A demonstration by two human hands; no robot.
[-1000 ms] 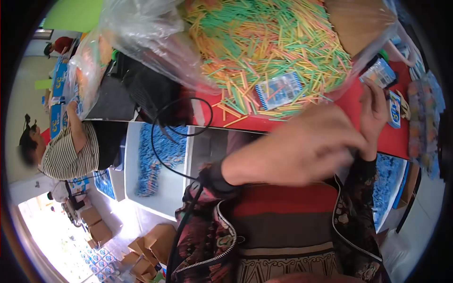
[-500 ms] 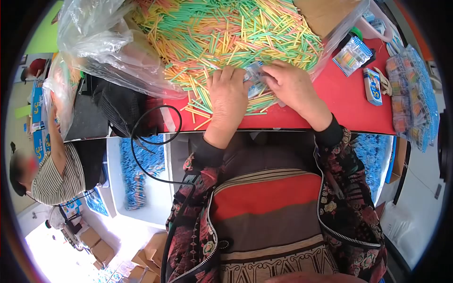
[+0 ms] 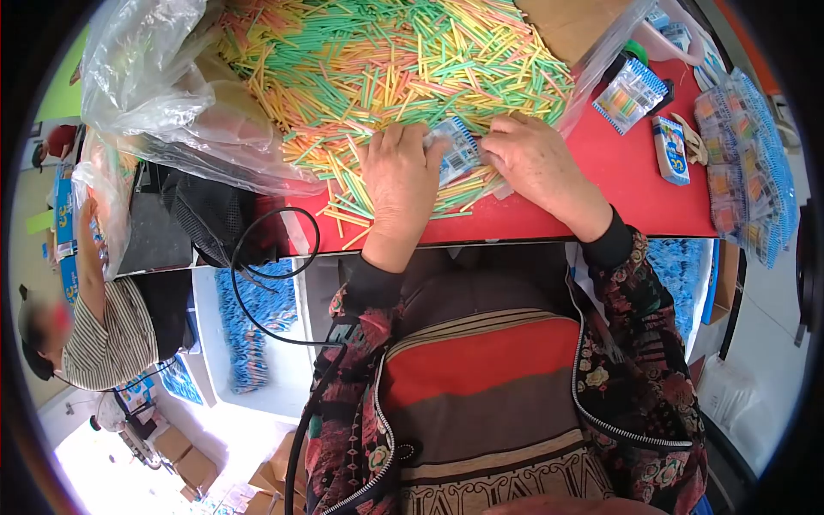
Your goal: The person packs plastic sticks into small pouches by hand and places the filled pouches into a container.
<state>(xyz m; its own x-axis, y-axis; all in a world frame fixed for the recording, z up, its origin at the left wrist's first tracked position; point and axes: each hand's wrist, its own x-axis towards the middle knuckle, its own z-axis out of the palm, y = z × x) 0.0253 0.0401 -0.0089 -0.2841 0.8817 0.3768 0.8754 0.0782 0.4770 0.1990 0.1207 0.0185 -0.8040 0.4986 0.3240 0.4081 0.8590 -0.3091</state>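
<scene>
A small clear packet with blue printed ends point(image 3: 455, 153) lies tilted between my two hands, over the near edge of a heap of thin pastel sticks point(image 3: 386, 73). My left hand point(image 3: 399, 176) is closed, its thumb against the packet's left side; its other fingertips are bent down at the sticks and partly hidden. On the right side, my right hand point(image 3: 541, 163) pinches the packet's edge with curled fingers. The sticks are green, yellow and pink. What the packet holds cannot be made out.
Clear plastic sheeting point(image 3: 163, 103) borders the heap. On the red tabletop point(image 3: 601, 184) are a filled packet point(image 3: 631, 96) and a small blue-white box point(image 3: 670, 150). Strips of joined packets point(image 3: 747, 163) hang at the right edge. A black cable point(image 3: 283, 322) loops at left, near another person point(image 3: 107, 335).
The packet has come further into view, its printed side now showing between my hands. My left hand has shifted slightly left. The whole view has shifted a little.
</scene>
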